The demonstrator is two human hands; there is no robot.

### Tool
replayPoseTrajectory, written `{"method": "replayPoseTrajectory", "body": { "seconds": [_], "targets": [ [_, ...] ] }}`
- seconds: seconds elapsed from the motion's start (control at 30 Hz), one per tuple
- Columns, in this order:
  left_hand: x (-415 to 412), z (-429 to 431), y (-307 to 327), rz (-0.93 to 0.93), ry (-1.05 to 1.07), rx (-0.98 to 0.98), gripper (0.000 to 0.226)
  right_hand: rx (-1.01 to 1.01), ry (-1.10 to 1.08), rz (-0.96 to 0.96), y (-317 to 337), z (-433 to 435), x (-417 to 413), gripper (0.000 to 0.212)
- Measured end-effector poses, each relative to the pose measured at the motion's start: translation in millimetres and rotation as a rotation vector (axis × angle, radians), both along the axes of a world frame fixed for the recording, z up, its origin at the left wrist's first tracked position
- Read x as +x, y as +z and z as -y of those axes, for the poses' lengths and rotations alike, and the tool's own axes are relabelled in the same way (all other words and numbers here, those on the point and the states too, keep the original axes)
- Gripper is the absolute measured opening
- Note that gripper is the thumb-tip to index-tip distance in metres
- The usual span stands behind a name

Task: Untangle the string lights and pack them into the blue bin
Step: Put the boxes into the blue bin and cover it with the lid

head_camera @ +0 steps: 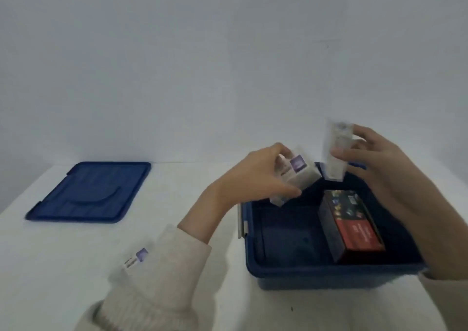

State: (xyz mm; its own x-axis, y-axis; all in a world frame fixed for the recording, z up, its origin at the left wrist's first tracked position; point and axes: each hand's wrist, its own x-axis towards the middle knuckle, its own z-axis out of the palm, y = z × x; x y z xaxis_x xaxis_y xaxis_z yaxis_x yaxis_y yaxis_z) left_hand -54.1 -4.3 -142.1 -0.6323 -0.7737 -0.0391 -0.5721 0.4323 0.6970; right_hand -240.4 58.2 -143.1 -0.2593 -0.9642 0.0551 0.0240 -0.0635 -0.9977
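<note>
the left hand (255,176) grips 1 white box with a purple picture (298,176), tilted, above the far left corner of the blue bin (304,277). the right hand (385,168) pinches a 2nd white box (335,151), held upright over the bin's far rim. both boxes are motion-blurred. the bin stands open on the white table (50,242), with a dark red box (352,227) lying inside on its right side. a 3rd white box (134,259) lies on the table just beside the left sleeve (162,280). the blue lid (91,191) lies flat, well apart to the left.
</note>
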Motion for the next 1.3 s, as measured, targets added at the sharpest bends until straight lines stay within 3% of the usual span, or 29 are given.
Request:
{"method": "replayPoseTrajectory", "body": {
  "seconds": [0.13, 0.27, 0.47, 0.63, 0.73, 0.97, 1.1, 1.3],
  "targets": [
    [-44, 7, -59, 0.499, -0.133, -0.244, 0.046, 0.030, 0.035, 0.021, -18, -3, -26, 0.064],
    [-57, 12, -87, 0.727, -0.145, -0.353, 0.054, 0.025, 0.157, -0.140, -34, 0, -38, 0.059],
    [-60, 19, -97, 0.909, -0.162, -0.340, 0.051, -0.113, 0.468, -0.743, -55, 18, -32, 0.046],
    [-61, 25, -95, 0.955, -0.142, -0.190, 0.061, -0.332, 0.684, -1.592, -76, 29, -31, 0.056],
    [-60, 26, -95, 0.938, -0.152, -0.185, 0.060, -0.294, 0.838, -1.842, -77, 30, -17, 0.062],
    [-59, 25, -96, 0.935, -0.166, -0.272, 0.057, -0.116, 1.041, -2.010, -74, 32, 5, 0.063],
    [-59, 25, -98, 0.934, -0.167, -0.326, 0.049, 0.057, 1.106, -2.045, -75, 31, 9, 0.079],
    [-60, 26, -103, 0.928, -0.163, -0.384, 0.039, 0.027, 0.967, -2.017, -92, 22, 10, 0.045]
  ]
}}
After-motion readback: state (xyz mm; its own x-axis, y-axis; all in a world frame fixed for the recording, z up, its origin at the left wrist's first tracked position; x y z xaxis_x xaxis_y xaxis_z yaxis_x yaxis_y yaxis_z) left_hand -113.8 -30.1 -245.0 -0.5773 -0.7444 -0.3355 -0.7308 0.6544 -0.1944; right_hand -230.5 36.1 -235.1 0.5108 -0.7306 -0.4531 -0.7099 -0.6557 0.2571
